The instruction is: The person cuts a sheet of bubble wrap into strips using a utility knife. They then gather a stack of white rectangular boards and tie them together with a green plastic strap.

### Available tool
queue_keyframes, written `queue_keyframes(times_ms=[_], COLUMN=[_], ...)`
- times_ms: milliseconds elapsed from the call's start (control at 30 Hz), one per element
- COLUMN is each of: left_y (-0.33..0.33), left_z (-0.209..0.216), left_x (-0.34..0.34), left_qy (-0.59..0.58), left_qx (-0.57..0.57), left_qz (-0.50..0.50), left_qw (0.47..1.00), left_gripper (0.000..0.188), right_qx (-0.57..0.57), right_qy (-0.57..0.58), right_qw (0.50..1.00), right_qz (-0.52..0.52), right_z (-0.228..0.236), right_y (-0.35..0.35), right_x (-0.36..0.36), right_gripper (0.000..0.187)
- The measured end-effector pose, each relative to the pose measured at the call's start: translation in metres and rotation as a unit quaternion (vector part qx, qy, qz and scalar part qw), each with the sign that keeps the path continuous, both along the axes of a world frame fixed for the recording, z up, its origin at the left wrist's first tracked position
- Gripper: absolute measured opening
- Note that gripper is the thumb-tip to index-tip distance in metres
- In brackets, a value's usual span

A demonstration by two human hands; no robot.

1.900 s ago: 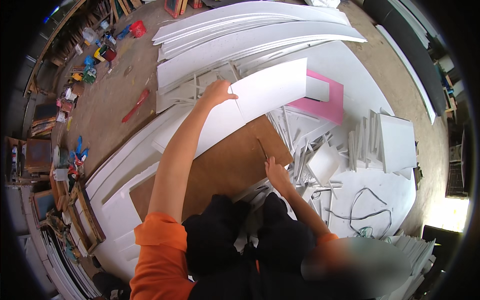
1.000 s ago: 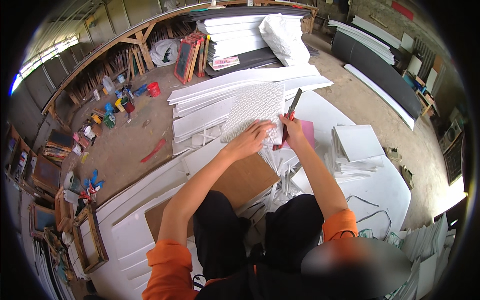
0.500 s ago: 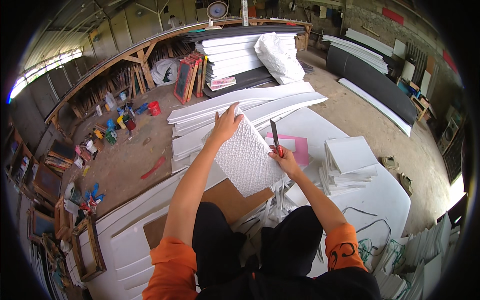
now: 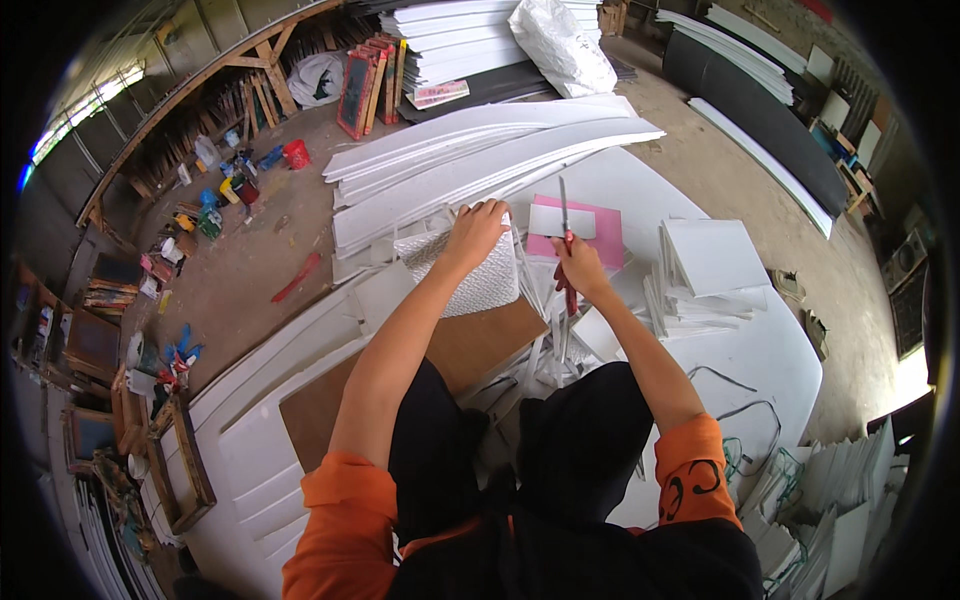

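Note:
My left hand is closed over the far right corner of a square white panel with an embossed texture. The panel lies low over a brown board, tilted slightly, and part of it is hidden under my hand and forearm. In my right hand is a knife with a red handle, its long thin blade pointing away from me and clear of the panel. Beyond that hand lie a pink sheet and a smaller white card.
Long white sheets are layered ahead. A stack of cut white panels stands to the right, with white offcut strips between my knees and hands. Paint containers and a red bucket stand on the floor at left.
The textured panel has come down from a raised, tilted hold to near the brown board. My right hand has let go of its edge and moved aside with the knife.

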State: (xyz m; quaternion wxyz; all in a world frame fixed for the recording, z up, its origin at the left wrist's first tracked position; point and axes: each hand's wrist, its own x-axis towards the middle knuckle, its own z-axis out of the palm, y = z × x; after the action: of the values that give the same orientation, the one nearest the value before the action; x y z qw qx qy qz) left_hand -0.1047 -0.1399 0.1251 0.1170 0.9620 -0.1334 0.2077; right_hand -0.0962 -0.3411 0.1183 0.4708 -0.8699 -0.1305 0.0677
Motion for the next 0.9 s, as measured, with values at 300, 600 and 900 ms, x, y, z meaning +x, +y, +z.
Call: queue_keyframes(times_ms=[300,600,900], left_y=[-0.001,0.015,0.008], left_z=[-0.031,-0.019,-0.015], left_x=[0.014,0.011,0.011], left_qy=[0.126,0.166,0.203], left_qx=[0.026,-0.038,0.024], left_qz=[-0.015,-0.02,-0.006], left_qw=[0.992,0.985,0.979], left_gripper=[0.028,0.031,0.041], right_qx=[-0.113,-0.123,-0.218], right_qy=[-0.103,-0.028,-0.148], right_qw=[0.987,0.987,0.962], right_qz=[0.049,0.1,0.069], right_z=[-0.031,-0.009,-0.035], right_y=[0.002,0.025,0.026], right_x=[0.01,-0.005,0.0], right_gripper=[0.052,0.057,0.06])
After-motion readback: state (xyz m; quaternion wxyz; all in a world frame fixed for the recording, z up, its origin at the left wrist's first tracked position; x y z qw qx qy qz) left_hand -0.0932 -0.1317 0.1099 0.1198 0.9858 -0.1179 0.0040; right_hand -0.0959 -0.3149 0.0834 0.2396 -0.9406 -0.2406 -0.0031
